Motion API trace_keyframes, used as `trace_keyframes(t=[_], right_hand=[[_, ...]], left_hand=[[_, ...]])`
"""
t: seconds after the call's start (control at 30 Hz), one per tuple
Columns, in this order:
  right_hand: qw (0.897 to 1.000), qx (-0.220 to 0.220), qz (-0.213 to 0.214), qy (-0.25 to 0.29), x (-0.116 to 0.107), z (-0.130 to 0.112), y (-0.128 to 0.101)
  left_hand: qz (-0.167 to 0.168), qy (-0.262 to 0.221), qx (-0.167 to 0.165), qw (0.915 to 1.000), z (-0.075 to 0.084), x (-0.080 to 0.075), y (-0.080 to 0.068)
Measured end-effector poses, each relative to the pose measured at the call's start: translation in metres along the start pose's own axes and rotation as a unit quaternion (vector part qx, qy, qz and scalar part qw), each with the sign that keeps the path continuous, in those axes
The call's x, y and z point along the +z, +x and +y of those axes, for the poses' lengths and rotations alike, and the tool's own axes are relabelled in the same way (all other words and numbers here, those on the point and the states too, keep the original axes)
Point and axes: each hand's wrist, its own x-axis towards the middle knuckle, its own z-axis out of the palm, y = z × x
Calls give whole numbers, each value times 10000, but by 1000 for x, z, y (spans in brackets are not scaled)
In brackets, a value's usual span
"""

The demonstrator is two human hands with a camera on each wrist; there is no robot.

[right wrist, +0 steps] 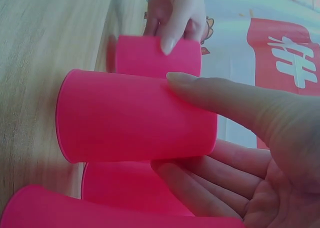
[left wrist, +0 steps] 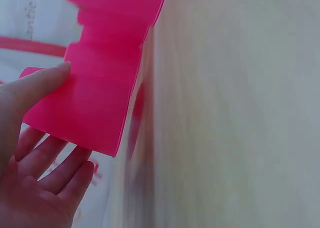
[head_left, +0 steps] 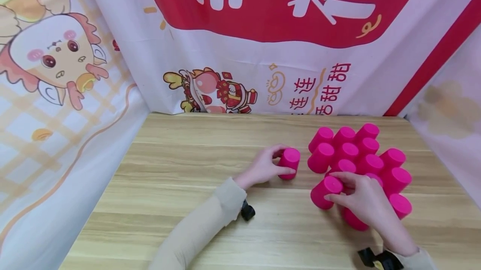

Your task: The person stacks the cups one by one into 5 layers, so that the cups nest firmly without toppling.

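Several pink plastic cups stand upside down in a cluster [head_left: 360, 153] on the right half of the wooden table [head_left: 180, 169]. One pink cup [head_left: 289, 162] stands apart to the left of the cluster, and my left hand [head_left: 264, 167] grips it from the left; thumb and fingers wrap its side [left wrist: 85, 108]. My right hand [head_left: 357, 197] holds another pink cup [head_left: 325, 192] at the cluster's near-left corner, tilted and lifted slightly, thumb on one side and fingers on the other [right wrist: 135, 115].
Printed cloth banners wall in the table at the back [head_left: 263, 40], left [head_left: 56, 94] and right [head_left: 451, 115]. Black wrist straps [head_left: 247, 210] sit on both sleeves. Bare wood lies to the left and front.
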Motion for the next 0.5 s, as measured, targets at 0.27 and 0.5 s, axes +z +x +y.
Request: trace_keyframes(t=[0.27, 0.5], right_hand=[[10000, -68, -2, -14, 1, 0, -2], [9999, -77, 16, -81, 0, 0, 0]], left_hand=[[529, 249, -228, 9980, -15, -45, -18], [1069, 414, -365, 9927, -28, -89, -33]])
